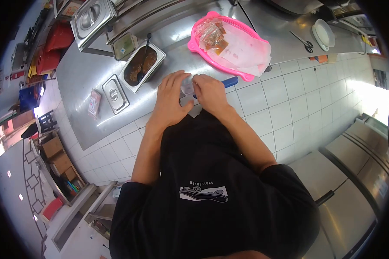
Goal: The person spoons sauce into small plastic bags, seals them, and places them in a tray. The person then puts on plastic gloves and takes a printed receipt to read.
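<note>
Between my hands, at the front edge of the steel counter, lies a small piece of clear plastic [187, 86]; whether it is a bag or a sheet I cannot tell. My left hand [170, 101] rests at its left side with fingers stretched out and thumb apart. The fingers of my right hand [209, 93] are curled and pinch the plastic's right side. A blue bar-shaped object [231, 82] sticks out from behind my right hand, partly hidden. Just beyond my left hand stands a steel pan [159, 58] of brown sauce with a black ladle [146, 47] in it.
A pink basket [198, 48] with paper and plastic-wrapped orange-brown pieces [215, 39] is on the right. Left of the sauce pan lie a steel lid [115, 94] and a small packet [94, 103]. Scissors [306, 44] and a white container [323, 34] sit far right.
</note>
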